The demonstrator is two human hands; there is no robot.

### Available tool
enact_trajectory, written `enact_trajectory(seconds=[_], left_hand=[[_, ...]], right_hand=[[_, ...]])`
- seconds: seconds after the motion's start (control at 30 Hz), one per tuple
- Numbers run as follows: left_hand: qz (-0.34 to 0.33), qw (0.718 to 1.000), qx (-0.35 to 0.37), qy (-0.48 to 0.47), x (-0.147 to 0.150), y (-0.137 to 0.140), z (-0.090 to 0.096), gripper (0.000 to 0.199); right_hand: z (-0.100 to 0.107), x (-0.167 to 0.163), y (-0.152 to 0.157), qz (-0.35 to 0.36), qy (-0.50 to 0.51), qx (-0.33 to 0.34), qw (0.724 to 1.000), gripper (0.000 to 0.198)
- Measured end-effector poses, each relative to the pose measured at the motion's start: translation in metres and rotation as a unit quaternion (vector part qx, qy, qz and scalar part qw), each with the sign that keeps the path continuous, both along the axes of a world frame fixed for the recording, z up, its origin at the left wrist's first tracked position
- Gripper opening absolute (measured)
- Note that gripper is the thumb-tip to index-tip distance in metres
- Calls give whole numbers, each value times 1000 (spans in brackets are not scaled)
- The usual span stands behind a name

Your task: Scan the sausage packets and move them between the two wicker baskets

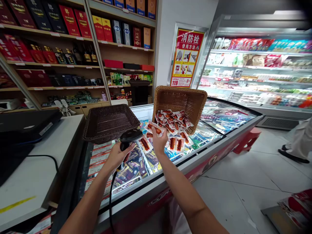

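Note:
My left hand (120,155) is wrapped round the handle of a black barcode scanner (131,135), whose head points to the right. In my right hand (160,140) is a packaged sausage (153,126), pinched close to the scanner's head. Several more packs lie on the freezer's glass top, among them one pack (145,144) just below the scanner and a pair (176,143) right of my wrist. Behind them a tan wicker basket (179,97) is tilted toward me, with a heap of similar packs (172,120) at its lower side. A dark wicker basket (110,118) stands at the left.
The chest freezer (180,165) runs across in front of me. A counter (21,182) with a black machine (29,125) is at left. The scanner's cable (111,195) hangs down. A red stool (247,140) and a person's leg (301,139) are at right.

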State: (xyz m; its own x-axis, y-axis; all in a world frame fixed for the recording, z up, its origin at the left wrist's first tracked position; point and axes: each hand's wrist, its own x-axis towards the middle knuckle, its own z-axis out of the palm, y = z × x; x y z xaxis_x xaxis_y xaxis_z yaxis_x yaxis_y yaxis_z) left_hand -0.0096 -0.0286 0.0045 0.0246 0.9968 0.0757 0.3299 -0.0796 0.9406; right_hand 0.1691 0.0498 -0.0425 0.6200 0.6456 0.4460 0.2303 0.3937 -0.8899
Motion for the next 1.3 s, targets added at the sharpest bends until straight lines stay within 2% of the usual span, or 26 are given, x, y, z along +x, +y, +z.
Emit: enact_trajectory(seconds=[0.5, 0.8, 1.17, 1.3], left_hand=[[-12, 1000, 7, -27, -1, 2, -5, 48], [16, 1000, 14, -10, 4, 0, -5, 48], [-3, 1000, 12, 21, 5, 0, -1, 49], [10, 1000, 5, -9, 6, -1, -3, 48]], right_hand=[[-1, 0, 1, 1, -15, -17, 1000, 43], [-1, 0, 0, -2, -30, -12, 999, 43], [-1, 0, 0, -4, -20, -21, 1000, 38], [0, 2, 0, -2, -17, -71, 997, 39]])
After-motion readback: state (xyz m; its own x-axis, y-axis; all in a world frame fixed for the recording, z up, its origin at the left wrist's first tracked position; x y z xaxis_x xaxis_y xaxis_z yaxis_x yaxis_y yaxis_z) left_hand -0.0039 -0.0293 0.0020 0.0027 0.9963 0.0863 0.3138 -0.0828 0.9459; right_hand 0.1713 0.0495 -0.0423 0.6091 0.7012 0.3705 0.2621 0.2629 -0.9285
